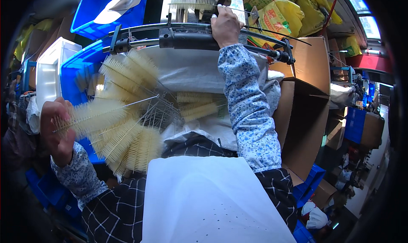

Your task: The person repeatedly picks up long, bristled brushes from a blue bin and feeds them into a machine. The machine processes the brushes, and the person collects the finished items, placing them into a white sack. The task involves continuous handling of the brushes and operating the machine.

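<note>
At the left of the frame, the left hand (pixel 59 130) grips the bristled end of a long cream wire-stemmed brush (pixel 100 114). Left of centre lie many similar cream brushes (pixel 132 147). At upper centre, the right hand (pixel 226 27) is, with bent fingers, at a black metal machine (pixel 189 39); whether it grips something, I cannot tell.

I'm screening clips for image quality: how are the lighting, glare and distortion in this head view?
Head view: the machine's long bar looks bowed and black corners ring the picture; window panes glare near white; the cardboard box is dark inside; the brush in the left hand shows distinct bristles.
</note>
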The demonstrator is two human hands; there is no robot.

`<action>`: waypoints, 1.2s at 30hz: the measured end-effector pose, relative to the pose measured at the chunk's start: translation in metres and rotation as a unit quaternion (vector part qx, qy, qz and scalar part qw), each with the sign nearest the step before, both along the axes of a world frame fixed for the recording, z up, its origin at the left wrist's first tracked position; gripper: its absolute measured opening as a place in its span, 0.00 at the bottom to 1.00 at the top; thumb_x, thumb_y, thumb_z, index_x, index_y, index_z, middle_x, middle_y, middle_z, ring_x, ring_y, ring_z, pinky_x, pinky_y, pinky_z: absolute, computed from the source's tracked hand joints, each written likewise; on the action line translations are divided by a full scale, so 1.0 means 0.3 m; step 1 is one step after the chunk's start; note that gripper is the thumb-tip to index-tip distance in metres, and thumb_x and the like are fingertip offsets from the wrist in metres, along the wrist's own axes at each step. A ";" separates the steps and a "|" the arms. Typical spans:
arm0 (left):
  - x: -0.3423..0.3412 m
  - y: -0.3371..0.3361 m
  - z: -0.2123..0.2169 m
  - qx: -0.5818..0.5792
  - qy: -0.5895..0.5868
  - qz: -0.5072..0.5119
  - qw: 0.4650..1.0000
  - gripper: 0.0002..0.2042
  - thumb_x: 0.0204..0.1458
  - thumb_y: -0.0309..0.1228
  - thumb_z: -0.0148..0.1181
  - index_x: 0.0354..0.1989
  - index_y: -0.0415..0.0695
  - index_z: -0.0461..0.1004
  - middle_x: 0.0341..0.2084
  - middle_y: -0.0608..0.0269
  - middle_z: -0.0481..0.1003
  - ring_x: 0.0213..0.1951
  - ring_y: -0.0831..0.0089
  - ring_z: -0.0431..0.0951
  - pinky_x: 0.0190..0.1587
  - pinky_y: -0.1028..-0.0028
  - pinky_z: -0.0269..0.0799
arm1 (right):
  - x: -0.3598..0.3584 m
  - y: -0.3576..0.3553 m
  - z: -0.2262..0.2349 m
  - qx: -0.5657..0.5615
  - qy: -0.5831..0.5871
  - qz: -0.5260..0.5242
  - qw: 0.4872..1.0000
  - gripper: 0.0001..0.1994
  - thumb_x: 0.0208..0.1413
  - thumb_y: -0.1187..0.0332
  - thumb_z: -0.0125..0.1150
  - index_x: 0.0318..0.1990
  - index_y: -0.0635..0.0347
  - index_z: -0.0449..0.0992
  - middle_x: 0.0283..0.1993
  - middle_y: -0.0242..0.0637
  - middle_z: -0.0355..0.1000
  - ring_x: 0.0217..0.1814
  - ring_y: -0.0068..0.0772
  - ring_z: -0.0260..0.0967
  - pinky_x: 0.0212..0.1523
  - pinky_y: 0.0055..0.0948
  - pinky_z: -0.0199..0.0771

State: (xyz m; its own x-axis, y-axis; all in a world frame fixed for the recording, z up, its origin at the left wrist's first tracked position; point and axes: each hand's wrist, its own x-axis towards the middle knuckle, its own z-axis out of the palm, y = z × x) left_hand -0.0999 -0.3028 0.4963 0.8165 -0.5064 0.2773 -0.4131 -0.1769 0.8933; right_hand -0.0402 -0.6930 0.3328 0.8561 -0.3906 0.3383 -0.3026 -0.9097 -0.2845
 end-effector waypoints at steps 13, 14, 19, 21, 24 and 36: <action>-0.012 0.049 -0.030 0.049 -0.011 0.030 0.998 0.15 0.34 0.32 0.52 0.32 0.39 0.61 0.24 0.63 0.58 0.27 0.76 0.57 0.30 0.78 0.53 | -0.124 -0.431 -0.045 -0.001 0.004 0.049 0.999 0.17 0.43 0.64 0.57 0.43 0.55 0.72 0.43 0.40 0.69 0.45 0.42 0.65 0.46 0.36 0.64; -0.015 0.042 -0.026 0.058 -0.007 0.034 0.998 0.16 0.35 0.32 0.52 0.33 0.39 0.61 0.24 0.63 0.58 0.28 0.76 0.58 0.30 0.78 0.53 | -0.119 -0.449 -0.031 0.047 0.028 0.039 0.998 0.16 0.44 0.63 0.56 0.43 0.54 0.73 0.43 0.41 0.69 0.46 0.41 0.65 0.47 0.35 0.64; -0.009 -0.081 -0.005 0.077 0.014 0.001 0.997 0.16 0.37 0.31 0.52 0.35 0.39 0.62 0.27 0.64 0.61 0.31 0.77 0.61 0.35 0.78 0.57 | -0.113 -0.648 -0.030 -0.199 0.041 0.026 0.979 0.13 0.50 0.61 0.51 0.42 0.53 0.73 0.41 0.37 0.70 0.46 0.40 0.64 0.47 0.31 0.63; -0.003 -0.089 -0.014 0.076 0.034 -0.022 0.996 0.15 0.37 0.29 0.52 0.36 0.40 0.62 0.29 0.64 0.61 0.32 0.78 0.62 0.37 0.79 0.58 | -0.107 -0.667 -0.024 -0.205 0.065 0.087 0.973 0.12 0.52 0.63 0.49 0.41 0.53 0.73 0.41 0.34 0.70 0.45 0.41 0.64 0.47 0.30 0.63; -0.003 -0.087 -0.036 0.047 0.079 -0.071 0.993 0.13 0.38 0.25 0.50 0.36 0.39 0.62 0.30 0.64 0.62 0.34 0.78 0.62 0.38 0.79 0.58 | -0.190 -0.647 0.109 -0.061 0.111 0.127 0.984 0.10 0.53 0.66 0.48 0.41 0.55 0.72 0.40 0.33 0.70 0.43 0.40 0.65 0.45 0.30 0.63; -0.053 -0.374 -0.119 0.067 -0.006 -0.177 0.982 0.09 0.35 0.19 0.56 0.27 0.38 0.64 0.23 0.62 0.68 0.27 0.71 0.71 0.33 0.78 0.68 | -0.490 0.174 0.334 0.554 0.246 0.411 0.681 0.18 0.56 0.62 0.48 0.48 0.67 0.63 0.43 0.39 0.66 0.48 0.28 0.61 0.48 0.24 0.60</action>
State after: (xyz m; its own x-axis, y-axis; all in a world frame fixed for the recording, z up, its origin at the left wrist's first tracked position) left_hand -0.1157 -0.4149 0.4606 0.5790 -0.7909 0.1980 -0.4807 -0.1349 0.8665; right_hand -0.1872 -0.6407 0.4329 0.8425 0.5072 -0.1816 -0.1275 -0.1397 -0.9819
